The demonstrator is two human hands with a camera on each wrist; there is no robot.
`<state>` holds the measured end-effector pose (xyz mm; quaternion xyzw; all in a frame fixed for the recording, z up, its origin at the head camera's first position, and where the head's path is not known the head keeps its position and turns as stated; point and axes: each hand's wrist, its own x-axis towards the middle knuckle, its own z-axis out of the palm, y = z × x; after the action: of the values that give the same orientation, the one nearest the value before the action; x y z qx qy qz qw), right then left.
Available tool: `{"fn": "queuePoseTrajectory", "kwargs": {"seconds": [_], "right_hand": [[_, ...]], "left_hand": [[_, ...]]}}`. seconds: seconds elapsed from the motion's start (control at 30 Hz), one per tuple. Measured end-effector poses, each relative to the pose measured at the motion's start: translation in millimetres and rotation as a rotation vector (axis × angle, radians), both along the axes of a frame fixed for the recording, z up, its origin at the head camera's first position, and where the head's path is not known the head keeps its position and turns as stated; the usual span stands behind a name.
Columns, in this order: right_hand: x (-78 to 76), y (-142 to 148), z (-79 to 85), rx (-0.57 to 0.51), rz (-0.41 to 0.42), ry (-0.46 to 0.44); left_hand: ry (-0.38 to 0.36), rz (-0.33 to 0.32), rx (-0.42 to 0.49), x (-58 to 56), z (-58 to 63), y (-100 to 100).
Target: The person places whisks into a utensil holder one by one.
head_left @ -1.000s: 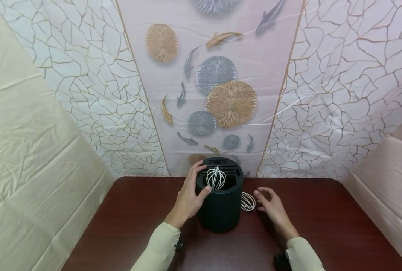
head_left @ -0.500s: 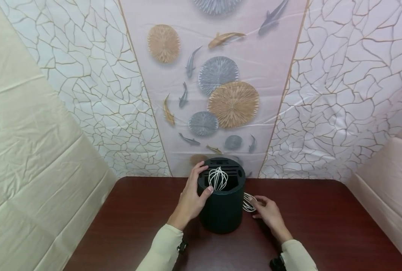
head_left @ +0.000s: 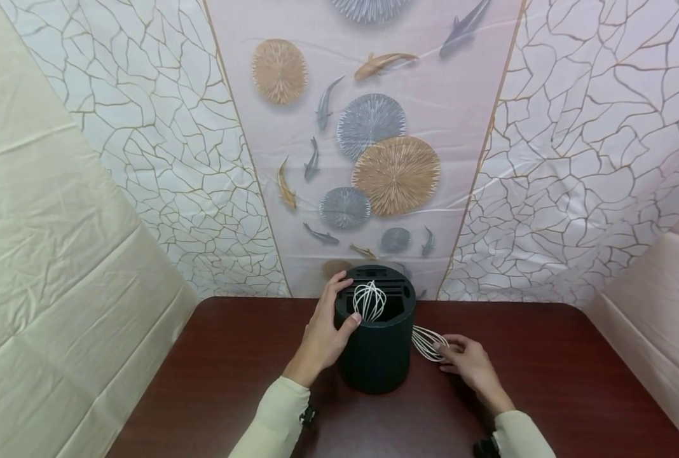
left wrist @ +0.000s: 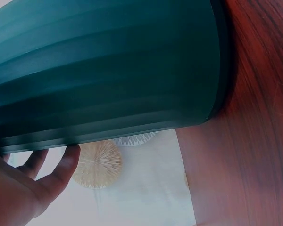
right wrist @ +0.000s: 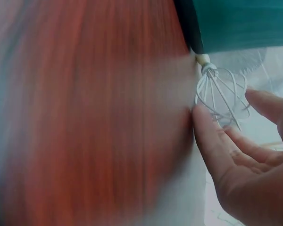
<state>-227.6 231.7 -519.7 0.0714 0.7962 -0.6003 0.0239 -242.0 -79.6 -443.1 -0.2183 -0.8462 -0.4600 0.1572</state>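
A dark green round utensil holder stands upright on the table, its top slotted at the back with a larger opening in front. My left hand grips its left side, thumb at the front rim and fingers along the upper edge; several fingers show against the wall in the left wrist view. The white wire head of one whisk sticks up from the front opening. Right of the holder, a second whisk lies low, its handle mostly hidden behind the holder. My right hand pinches the end of its wires.
The reddish-brown wooden table reaches back to a patterned cloth wall. Pale cloth hangs at the left, with more pale cloth at the right.
My right hand has reached left to the second whisk, taken its wires and drawn it a little to the right. The left hand stays on the holder.
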Motion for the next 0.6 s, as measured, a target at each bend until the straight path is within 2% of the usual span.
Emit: {"fn": "queuePoseTrajectory", "kwargs": {"seconds": [0.13,0.33,0.53,0.6], "right_hand": [[5.5,15,3.1,-0.012,0.027,-0.014],[8.1,43,8.9,0.036,0.084,0.004],[3.8,76,16.6,0.196,-0.003,-0.003],[0.4,90,18.5,0.243,-0.009,-0.018]], "left_hand": [[-0.011,-0.006,-0.004,-1.3,-1.6,-1],[-0.025,-0.008,-0.003,-2.9,-3.5,-3],[-0.007,-0.020,-0.005,-2.8,-3.2,-4],[0.003,-0.030,-0.005,-3.3,-3.5,-4]]}}
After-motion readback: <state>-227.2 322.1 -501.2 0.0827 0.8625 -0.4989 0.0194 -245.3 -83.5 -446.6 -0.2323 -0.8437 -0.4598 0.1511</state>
